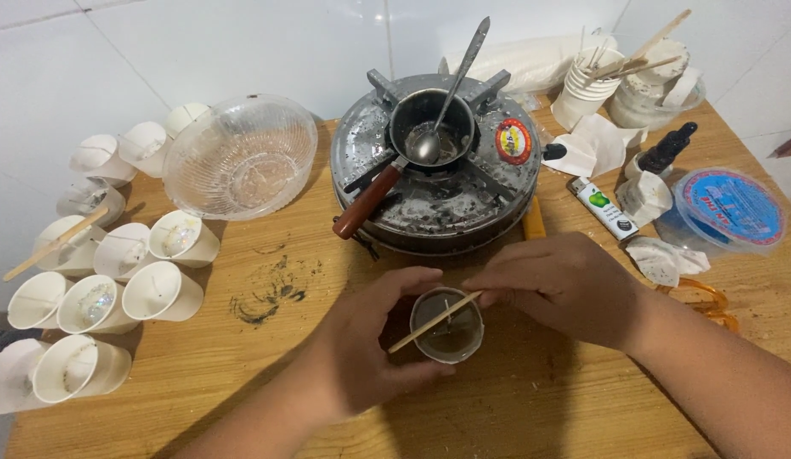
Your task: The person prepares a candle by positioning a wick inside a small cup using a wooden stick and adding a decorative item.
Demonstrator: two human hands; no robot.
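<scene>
white paper cups [162,291], clear ribbed glass bowl [240,156], grey speckled stove [438,183], reddish-brown pan handle [366,202], tan wooden table [242,374]

This was a home craft corner, most likely a makeshift candle-making spot in a kitchen. A worn wooden table [200,382] stood against white tiled walls [268,42]. On it sat a single gas burner [438,195], spattered and stained, with a small pot [429,127] and a spoon [438,119] on top. Many small white paper cups [158,293] lay on their sides at the left, some with sticks across them. A glass bowl [240,157], a lighter [605,208], a dropper bottle [665,151], a stack of cups [585,92] with wooden sticks [646,53], and a lidded plastic tub [727,208] crowded the table too. Dark smears marked the wood.
</scene>
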